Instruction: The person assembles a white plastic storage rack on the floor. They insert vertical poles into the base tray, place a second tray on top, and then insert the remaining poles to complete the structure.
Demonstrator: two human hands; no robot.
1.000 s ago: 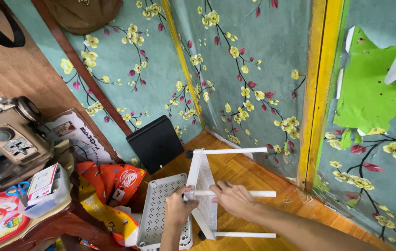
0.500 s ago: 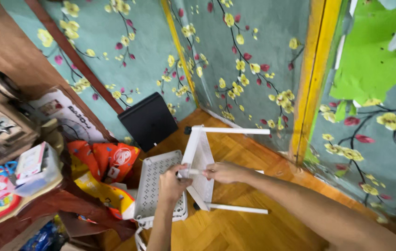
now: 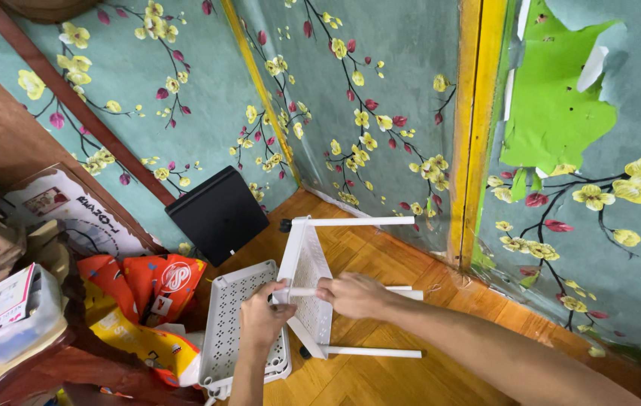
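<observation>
Counts: two hands, one upright shelf panel with three white poles showing, two perforated trays stacked flat, one black box, one orange bag.
Clear bin (image 3: 12,319): at 9 o'clock from the hands, on a wooden table edge, holding a card and blue-handled scissors.
Orange bag (image 3: 151,289): at 9 o'clock from the trays, touching their left rim, with yellow plastic under it.
Black box (image 3: 217,214): at 11 o'clock from the hands, leaning on the flowered wall.
Trays (image 3: 234,334): white, lying on the floor, just left of the panel; the left wrist passes over their right edge.
Left hand (image 3: 262,317): fingers curled narrow around the panel's near corner, thumb up at the joint where the middle pole meets it.
Panel (image 3: 307,282): white, perforated, standing on edge on the wood floor, at the centre of the view, its black feet at top and bottom left.
Poles: top pole (image 3: 358,221) at 12 o'clock from the hands, middle pole (image 3: 403,293) at 3 o'clock, bottom pole (image 3: 373,351) at 5 o'clock; all run rightward from the panel.
Right hand (image 3: 352,295): closed tight around the middle pole, just beside the left hand, hiding most of its length.
Wall: green flowered paper with a yellow strip (image 3: 471,128) at 1 o'clock, torn paper at far right.
</observation>
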